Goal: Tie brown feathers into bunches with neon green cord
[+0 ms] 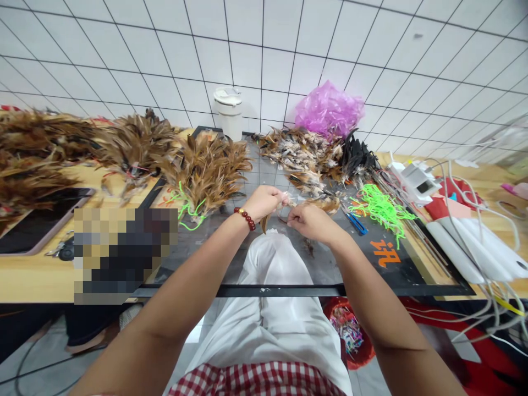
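Note:
My left hand [264, 203], with a dark red bead bracelet on the wrist, is closed in a pinch. Brown feathers [264, 223] stick out below its fingers, with a pale fluffy end by the fingertips. Just to its right, my right hand [312, 221] has its fingers pressed together. A thin brownish strip shows at its fingertips, too small to name. Both hands are close together above the dark mat [322, 269], over a white cloth [276, 258] on my lap. Loose mottled feathers [309, 181] lie just beyond the right hand.
Brown feather bundles [206, 170] lie at left, black feathers [358, 157] behind right. Neon green cords [381, 209] and a blue cutter [356, 222] sit right. A white cup [229, 113] and purple plastic bag [330, 109] stand by the wall. Cables [490, 297] hang at right.

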Demonstrator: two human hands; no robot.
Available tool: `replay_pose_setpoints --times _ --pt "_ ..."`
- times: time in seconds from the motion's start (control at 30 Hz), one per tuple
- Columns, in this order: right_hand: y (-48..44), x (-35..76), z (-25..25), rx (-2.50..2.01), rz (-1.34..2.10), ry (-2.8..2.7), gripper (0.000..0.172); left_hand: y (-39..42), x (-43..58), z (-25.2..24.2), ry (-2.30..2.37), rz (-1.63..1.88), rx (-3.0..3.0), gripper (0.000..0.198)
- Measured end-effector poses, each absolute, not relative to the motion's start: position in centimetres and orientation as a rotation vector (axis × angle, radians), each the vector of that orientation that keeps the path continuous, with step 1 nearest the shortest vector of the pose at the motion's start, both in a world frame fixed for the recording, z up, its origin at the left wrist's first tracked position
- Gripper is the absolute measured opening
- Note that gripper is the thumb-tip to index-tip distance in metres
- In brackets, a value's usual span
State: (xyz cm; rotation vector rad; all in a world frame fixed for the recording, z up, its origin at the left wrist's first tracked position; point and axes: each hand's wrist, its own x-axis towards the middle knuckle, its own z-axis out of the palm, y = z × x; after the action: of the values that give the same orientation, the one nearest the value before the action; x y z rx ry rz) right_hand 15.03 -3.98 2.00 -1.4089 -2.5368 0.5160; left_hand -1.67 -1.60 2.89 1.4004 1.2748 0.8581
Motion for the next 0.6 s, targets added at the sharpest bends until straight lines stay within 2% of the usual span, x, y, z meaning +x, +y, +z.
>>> replay_pose_setpoints --times 0.1,0.33,0.6 --pt "-3.7 15.5 2.1 -1.454 0.472 -2.469 0.015 -1.5 -1.6 2.8 1.242 0.896 1.346 0.021" --pt "-2.9 16.1 2.5 -1.359 0.366 -2.109 0.012 -1.7 -1.6 2.9 1.121 0.854 1.304 0.018" --pt "-2.6 16.0 2.0 -1.195 0.343 -1.997 0.012 -1.9 -1.7 3.1 1.013 0.82 1.243 0.018"
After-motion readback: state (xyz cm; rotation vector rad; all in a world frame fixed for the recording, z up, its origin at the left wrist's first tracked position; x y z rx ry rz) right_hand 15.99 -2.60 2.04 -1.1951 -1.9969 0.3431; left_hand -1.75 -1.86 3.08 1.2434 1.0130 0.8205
